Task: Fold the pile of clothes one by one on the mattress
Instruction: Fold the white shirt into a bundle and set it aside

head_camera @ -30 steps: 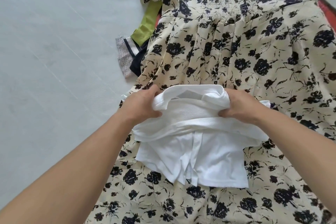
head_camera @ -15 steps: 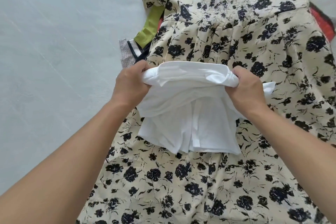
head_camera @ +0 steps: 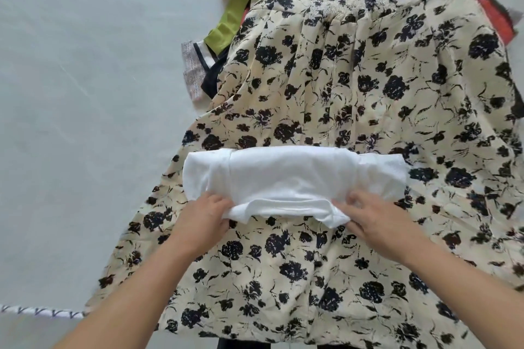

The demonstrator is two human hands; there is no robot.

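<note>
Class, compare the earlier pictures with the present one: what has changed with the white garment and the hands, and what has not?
The white garment, lifted before, now lies folded on the floral dress. The left hand and right hand have come down, still holding its near edge. The dress and the green cloth beside it stayed put.

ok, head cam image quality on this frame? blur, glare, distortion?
Head view: soft, even daylight, no hard shadows. The white garment is nearly blown out, its folds barely readable. The left hand and right hand are slightly smeared at the fingers. The floral dress blurs toward the top edge, and wide-angle stretch shows at the corners. No glare on the mattress.
</note>
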